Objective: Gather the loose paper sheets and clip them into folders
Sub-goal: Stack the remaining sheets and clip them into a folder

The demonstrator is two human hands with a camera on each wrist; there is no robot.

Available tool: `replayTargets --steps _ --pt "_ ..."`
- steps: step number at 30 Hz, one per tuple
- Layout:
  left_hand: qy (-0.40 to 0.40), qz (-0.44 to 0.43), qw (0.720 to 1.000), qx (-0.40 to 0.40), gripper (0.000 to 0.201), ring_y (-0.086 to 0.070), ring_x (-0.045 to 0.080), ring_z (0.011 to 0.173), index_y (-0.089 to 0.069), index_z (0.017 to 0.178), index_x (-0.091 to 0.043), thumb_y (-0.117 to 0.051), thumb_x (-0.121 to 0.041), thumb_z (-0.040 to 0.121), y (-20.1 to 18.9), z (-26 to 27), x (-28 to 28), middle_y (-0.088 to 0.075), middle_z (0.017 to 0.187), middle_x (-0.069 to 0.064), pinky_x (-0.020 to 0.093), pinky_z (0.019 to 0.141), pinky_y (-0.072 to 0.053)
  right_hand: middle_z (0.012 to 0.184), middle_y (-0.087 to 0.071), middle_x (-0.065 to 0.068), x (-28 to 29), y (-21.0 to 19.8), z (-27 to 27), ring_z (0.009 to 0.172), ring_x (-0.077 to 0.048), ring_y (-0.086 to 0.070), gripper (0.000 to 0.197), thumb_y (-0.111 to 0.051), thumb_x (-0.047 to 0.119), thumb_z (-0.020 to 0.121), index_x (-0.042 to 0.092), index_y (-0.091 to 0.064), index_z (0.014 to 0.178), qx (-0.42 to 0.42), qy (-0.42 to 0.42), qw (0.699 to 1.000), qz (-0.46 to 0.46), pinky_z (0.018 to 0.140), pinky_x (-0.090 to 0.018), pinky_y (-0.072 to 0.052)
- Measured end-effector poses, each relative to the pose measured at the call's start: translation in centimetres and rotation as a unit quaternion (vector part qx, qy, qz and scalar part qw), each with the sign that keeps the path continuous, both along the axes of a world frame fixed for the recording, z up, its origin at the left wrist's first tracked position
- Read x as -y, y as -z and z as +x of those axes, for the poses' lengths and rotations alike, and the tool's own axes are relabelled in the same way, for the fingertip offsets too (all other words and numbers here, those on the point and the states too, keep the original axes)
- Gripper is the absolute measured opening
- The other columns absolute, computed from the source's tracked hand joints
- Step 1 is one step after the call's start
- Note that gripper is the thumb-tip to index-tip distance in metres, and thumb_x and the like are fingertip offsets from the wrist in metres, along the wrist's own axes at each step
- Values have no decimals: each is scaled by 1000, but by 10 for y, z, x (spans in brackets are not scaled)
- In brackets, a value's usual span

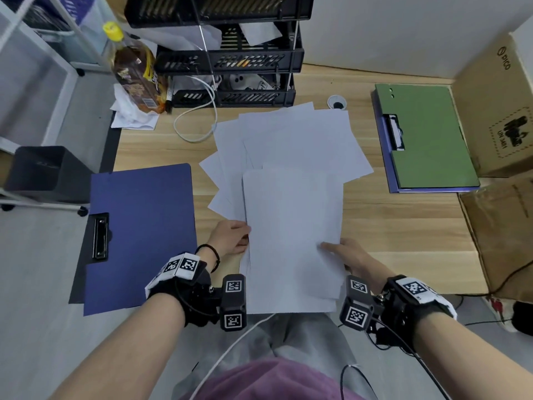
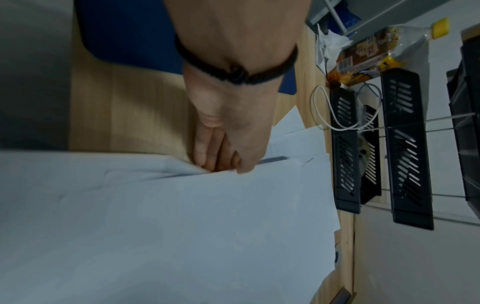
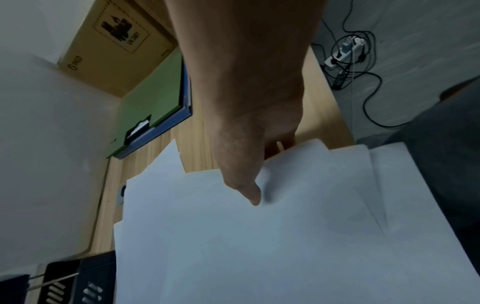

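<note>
At the left edge of the wooden desk (image 1: 389, 223) a blue folder (image 1: 144, 226) was noted lying open, its black clip (image 1: 99, 236) free of paper. Next, the left hand (image 1: 230, 236) was seen at the left edge of the gathered sheets (image 1: 291, 241), fingers (image 2: 207, 152) pressed together and tucked under that edge, thumb on top. The right hand (image 1: 350, 256) pinched the right edge, thumb (image 3: 246, 189) flat on the top sheet; its other fingers were hidden beneath. More loose sheets (image 1: 288, 140) lay fanned behind, mid-desk. A green folder (image 1: 427, 137), stacked on 1 blue one, lay far right. The paper was judged light, limp and slippery, so opposite long edges should be held. Only the head view showed both folders together; the tucked left fingers were shown only by the left wrist view.
</note>
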State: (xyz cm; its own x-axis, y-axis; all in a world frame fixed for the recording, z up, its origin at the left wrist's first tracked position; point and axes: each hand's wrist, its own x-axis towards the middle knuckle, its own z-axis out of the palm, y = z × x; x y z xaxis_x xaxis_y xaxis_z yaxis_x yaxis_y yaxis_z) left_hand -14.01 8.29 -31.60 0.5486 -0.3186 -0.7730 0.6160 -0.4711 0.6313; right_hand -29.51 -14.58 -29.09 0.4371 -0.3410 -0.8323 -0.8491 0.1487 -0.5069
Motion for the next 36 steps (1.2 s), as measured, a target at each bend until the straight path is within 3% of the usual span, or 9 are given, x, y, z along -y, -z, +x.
replayTargets --steps 5,10,14,19,22,25,28,31,36 --pt "61 -18 998 7 26 -64 22 81 -57 110 -8 -68 -16 87 0 -6 0 -65 97 10 30 70 -56 90 -69 1 -15 1 0 76 -14 -68 27 -60 8 90 9 -59 117 24 -14 1000 5 52 -19 -52" --pt "114 -38 992 39 39 -64 11 75 -53 122 -13 -67 -10 87 -5 -5 -2 -66 113 4 21 56 -54 100 -70 1 -7 -8 -1 86 -16 -68 29 -61 5 88 14 -58 115 56 -35 998 -2 62 -24 -54" --pt "150 -48 987 45 37 -64 13 79 -56 123 -8 -66 -9 87 -11 5 1 -67 115 9 21 61 -54 104 -75 -8 4 -8 2 91 -27 -73 30 -63 13 90 7 -62 119 82 17 996 21 78 -39 -58" --pt "233 -36 971 37 29 -63 17 73 -61 112 -8 -69 -19 86 -19 13 16 -70 96 10 21 60 -54 97 -73 -5 18 -9 6 73 -18 -70 24 -54 4 92 7 -63 114 65 42 996 -51 58 -23 -54" --pt "169 -36 983 66 16 -58 14 57 -60 89 -8 -62 -24 92 -21 21 30 -65 76 7 21 53 -49 93 -63 -8 36 -12 9 70 -16 -58 21 -50 1 93 7 -58 111 42 69 988 -132 55 -23 -46" --pt "45 -28 994 97 9 -56 16 68 -62 90 -13 -54 -15 95 -18 39 42 -64 88 7 24 63 -48 85 -61 -11 66 -11 13 73 -25 -57 23 -46 1 91 0 -56 113 6 72 983 -169 63 -29 -45" --pt "20 14 990 135 15 -58 19 88 -63 91 -28 -53 -17 93 -9 61 51 -62 98 1 31 81 -48 87 -62 -14 99 -17 30 73 -26 -58 21 -45 2 90 2 -58 107 -23 10 985 -172 65 -30 -46" --pt "2 41 987 154 20 -55 19 106 -61 110 -22 -50 -15 95 -5 79 63 -58 111 0 26 86 -42 79 -60 -10 128 -29 65 76 -27 -58 13 -48 0 89 6 -59 87 -36 -106 980 -167 69 -33 -47" --pt "-23 91 979 183 40 -48 22 126 -49 132 -13 -54 -14 93 -3 103 86 -51 136 4 25 95 -35 92 -59 -12 157 -34 141 83 -25 -55 20 -50 0 87 -3 -64 101 -23 -293 938 -182 67 -29 -41"
